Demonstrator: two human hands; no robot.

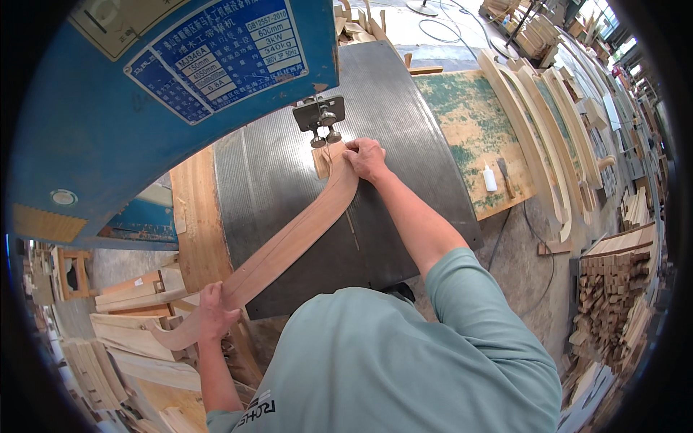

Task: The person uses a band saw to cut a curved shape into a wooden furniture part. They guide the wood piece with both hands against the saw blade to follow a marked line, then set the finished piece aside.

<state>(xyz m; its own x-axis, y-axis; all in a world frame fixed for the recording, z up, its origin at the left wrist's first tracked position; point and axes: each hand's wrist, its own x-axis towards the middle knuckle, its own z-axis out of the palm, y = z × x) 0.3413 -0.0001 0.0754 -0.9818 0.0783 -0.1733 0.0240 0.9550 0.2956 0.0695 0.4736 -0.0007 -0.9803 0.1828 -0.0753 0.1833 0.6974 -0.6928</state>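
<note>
A long curved wooden board [289, 244] with a pencil line along it lies slantwise across the grey metal table [393, 94] of a blue bandsaw [86, 162]. Its far end is at the blade guide [321, 119], where the blade meets the wood. My left hand [216, 314] is closed round the near left part, which hooks beyond the table's edge. With curled fingers my right hand [367, 157] grips the board's right edge at the far end, a short way from the blade. A small wood piece [319, 164] sits just left of the board's far end.
Right of the saw stands a worn green-and-wood bench [462, 108] with a white bottle [489, 178] and a brush-like tool [505, 178]. Long curved wooden parts [530, 137] lean beyond it. Stacked wood blocks [613, 296] stand at right; boards [144, 339] lie at lower left.
</note>
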